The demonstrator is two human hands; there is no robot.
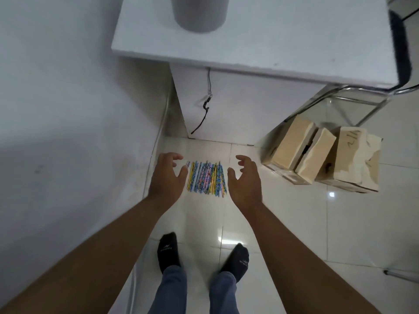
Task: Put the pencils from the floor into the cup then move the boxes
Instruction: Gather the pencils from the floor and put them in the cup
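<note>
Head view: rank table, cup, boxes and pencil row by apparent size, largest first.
1. Table
2. boxes
3. cup and pencil row: similar; the cup is nearer and cropped, so unranked.

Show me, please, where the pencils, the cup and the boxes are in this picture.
pencils (pixel 206 176), head view: middle of the row.
cup (pixel 199 12), head view: its grey side wall.
boxes (pixel 317 153), head view: top of the middle box.
</note>
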